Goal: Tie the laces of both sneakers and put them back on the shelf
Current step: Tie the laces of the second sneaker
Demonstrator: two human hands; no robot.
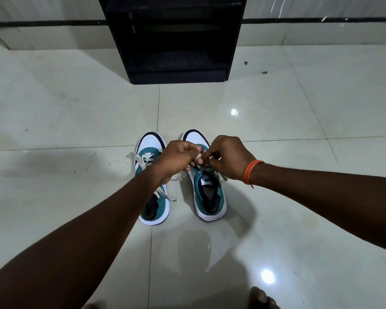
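Observation:
Two white and teal sneakers stand side by side on the floor, toes pointing away from me. The left sneaker (151,150) has loose white laces spilling over its sides. Above the right sneaker (210,197), my left hand (176,159) and my right hand (226,157) meet, each pinching part of its white lace (202,168). The knot itself is hidden by my fingers. An orange thread band circles my right wrist. The black shelf (176,36) stands beyond the sneakers against the wall.
Glossy pale floor tiles (276,112) surround the sneakers. The shelf's lower compartments are dark and open toward me. My bare toes (262,298) show at the bottom edge. A dark skirting line runs along the wall.

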